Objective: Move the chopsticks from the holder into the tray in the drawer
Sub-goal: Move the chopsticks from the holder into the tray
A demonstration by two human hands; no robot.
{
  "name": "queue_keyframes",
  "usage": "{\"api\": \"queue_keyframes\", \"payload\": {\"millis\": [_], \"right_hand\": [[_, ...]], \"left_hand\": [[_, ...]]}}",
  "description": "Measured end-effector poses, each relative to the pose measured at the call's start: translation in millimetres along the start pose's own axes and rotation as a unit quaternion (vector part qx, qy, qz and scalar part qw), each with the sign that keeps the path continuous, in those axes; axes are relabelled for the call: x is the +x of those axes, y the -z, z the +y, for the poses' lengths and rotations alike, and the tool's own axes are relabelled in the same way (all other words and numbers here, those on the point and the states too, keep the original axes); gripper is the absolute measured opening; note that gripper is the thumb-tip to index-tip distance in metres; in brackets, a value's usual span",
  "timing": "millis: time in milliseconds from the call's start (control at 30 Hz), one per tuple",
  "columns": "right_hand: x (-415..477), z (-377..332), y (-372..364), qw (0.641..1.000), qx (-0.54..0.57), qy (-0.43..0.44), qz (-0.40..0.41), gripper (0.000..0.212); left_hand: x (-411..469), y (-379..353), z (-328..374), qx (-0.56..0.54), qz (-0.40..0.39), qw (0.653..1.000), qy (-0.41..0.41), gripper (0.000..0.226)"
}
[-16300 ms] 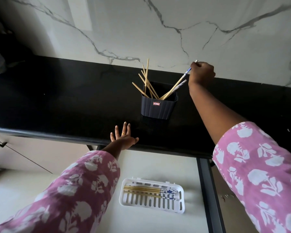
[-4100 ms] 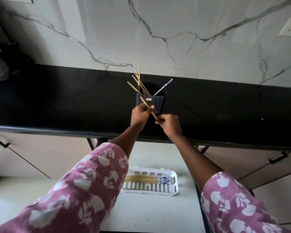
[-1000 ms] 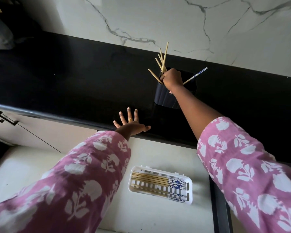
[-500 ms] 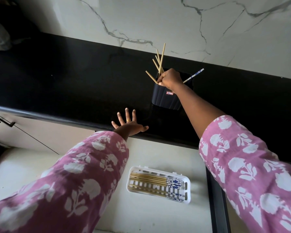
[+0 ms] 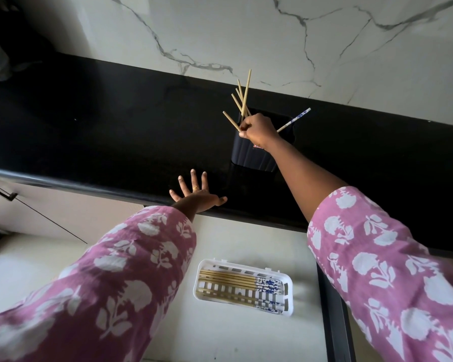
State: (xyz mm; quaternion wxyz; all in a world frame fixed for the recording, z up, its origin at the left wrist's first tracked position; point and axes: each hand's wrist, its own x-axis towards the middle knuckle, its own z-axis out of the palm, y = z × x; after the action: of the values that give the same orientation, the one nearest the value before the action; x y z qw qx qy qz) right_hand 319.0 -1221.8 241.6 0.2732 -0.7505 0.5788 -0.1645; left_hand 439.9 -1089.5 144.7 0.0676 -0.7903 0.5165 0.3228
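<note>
2 pink floral sleeves were nearest. Below them, the drawer held 1 white slotted tray. Chopsticks lay lengthwise in it, approx. 6, exact no. unclear. L sleeve hid the drawer area left of tray. L hand lay flat on black counter front edge, fingers spread, holding nothing. Beyond it, 1 dark holder stood on counter. R hand was curled over holder mouth, gripping tan chopsticks; no. in grip unclear. 5 tan tips + 1 blue-patterned stick stuck out. Marble wall was behind.

Bamboo chopsticks stand fanned in the dark far holder. More lie flat in the near white tray.
</note>
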Motion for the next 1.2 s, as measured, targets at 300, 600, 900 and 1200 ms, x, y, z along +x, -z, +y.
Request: {"api": "queue_keyframes", "payload": {"millis": [300, 600, 900, 1200], "right_hand": [[-13, -7, 24, 0.98, 0.066, 0.064, 0.179, 0.019], [-42, -18, 79, 0.894, 0.278, 0.055, 0.348, 0.009], [-100, -16, 78, 0.865, 0.417, 0.065, 0.272, 0.01], [-170, 54, -69, 0.972, 0.232, -0.027, 0.006, 0.012]], "left_hand": [[2, -2, -1, 0.001, 0.003, 1.0, -0.004, 0.093], [-1, -4, -2, 0.003, 0.013, 1.0, -0.004, 0.092], [-3, -5, -4, -0.007, 0.019, 1.0, -0.01, 0.094], [-2, -6, -4, -0.013, 0.021, 1.0, -0.014, 0.09]]}}
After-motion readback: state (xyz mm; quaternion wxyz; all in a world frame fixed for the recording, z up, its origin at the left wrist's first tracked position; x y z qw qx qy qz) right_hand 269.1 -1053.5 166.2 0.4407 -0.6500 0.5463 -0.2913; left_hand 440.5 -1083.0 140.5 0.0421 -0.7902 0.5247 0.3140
